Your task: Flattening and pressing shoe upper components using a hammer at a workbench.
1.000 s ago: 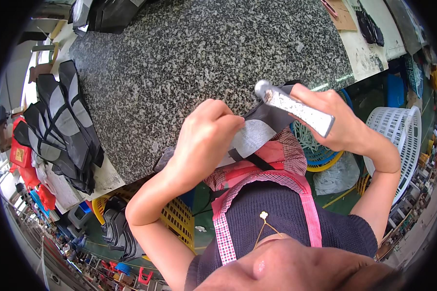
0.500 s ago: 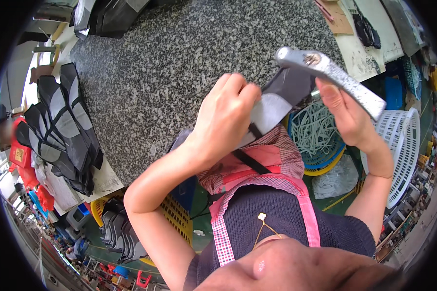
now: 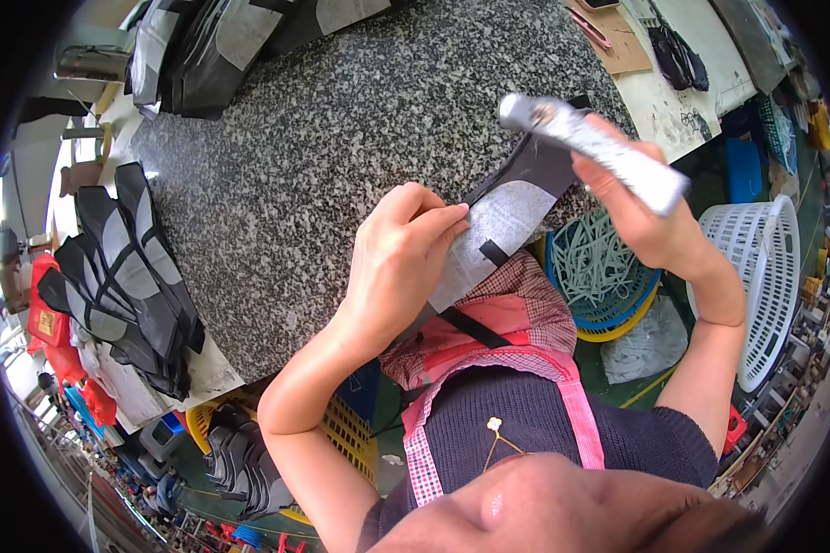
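Note:
A black panel with a light grey patch (image 3: 512, 219) slants across the front edge of the granite-patterned tabletop (image 3: 341, 138), its lower part over my apron. My left hand (image 3: 401, 244) pinches the panel's far edge between thumb and fingers. A short black tab (image 3: 493, 252) shows on the grey patch. In my right hand (image 3: 638, 207) is a hammer with a silver metal head (image 3: 599, 152), held above the panel's far right end. Its handle is mostly hidden, and the head is blurred by motion.
Stacks of similar black and grey panels lie at the left (image 3: 134, 258) and far left (image 3: 217, 55). A blue basket of pale strips (image 3: 599, 263) and a white basket (image 3: 747, 276) stand at the right. Below left, a yellow crate (image 3: 346, 438) holds more panels.
The hammer and my right hand have moved left and slightly toward me. My left hand has shifted left and nearer, exposing more of the grey patch. The view has shifted a little.

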The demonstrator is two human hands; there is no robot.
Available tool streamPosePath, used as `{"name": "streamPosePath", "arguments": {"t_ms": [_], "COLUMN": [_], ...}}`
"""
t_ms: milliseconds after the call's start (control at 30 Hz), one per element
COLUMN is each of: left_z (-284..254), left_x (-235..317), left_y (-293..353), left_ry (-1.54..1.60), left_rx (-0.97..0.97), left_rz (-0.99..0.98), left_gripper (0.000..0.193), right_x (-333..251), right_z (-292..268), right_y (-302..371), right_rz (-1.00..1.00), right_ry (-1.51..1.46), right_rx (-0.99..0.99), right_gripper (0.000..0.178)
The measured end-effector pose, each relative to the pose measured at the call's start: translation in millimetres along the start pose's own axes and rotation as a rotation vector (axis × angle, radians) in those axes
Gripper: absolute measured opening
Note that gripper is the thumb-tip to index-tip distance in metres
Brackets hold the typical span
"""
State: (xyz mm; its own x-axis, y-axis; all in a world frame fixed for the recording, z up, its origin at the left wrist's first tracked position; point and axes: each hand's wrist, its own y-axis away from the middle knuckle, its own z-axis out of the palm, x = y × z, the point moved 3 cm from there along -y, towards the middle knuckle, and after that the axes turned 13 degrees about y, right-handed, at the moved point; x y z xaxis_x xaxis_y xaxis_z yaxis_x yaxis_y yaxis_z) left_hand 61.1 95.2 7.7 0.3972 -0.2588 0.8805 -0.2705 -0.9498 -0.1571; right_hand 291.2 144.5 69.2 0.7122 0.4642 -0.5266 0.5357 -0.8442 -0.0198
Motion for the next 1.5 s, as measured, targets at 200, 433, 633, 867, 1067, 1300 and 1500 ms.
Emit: {"name": "streamPosePath", "arguments": {"t_ms": [200,433,633,867,1067,1300,1500], "left_z": [3.0,4.6,9.4,-8.8,-3.3,-15.2,-12.8], "left_x": [3.3,3.7,0.9,-0.1,10.7,2.8,8.8], "left_y": [-0.7,8.6,15.5,19.1,38.6,46.6,60.3], "left_ry": [-0.071,-0.195,-0.365,-0.24,-0.436,-0.297,-0.457], "left_rx": [-0.069,-0.049,0.005,0.024,0.04,-0.021,-0.028], "left_rz": [0.042,0.238,0.29,0.065,0.218,0.167,0.302], "left_gripper": [0.021,0.023,0.012,0.015,0.022,0.022,0.023], "right_x": [-0.4,-4.7,-12.2,-23.5,-30.5,-36.1,-51.0], "right_z": [26.3,18.9,22.6,47.0,32.1,44.4,46.9], "right_y": [1.7,3.7,-8.6,2.5,-4.1,-6.9,3.6], "right_rz": [-0.029,-0.024,0.021,-0.099,-0.095,-0.08,-0.09], "right_ry": [-0.013,-0.148,-0.143,-0.048,-0.119,-0.178,-0.226], "right_rx": [-0.292,0.031,-0.229,-0.345,-0.206,-0.398,-0.434], "right_gripper": [0.023,0.024,0.018,0.028,0.021,0.019,0.022]}}
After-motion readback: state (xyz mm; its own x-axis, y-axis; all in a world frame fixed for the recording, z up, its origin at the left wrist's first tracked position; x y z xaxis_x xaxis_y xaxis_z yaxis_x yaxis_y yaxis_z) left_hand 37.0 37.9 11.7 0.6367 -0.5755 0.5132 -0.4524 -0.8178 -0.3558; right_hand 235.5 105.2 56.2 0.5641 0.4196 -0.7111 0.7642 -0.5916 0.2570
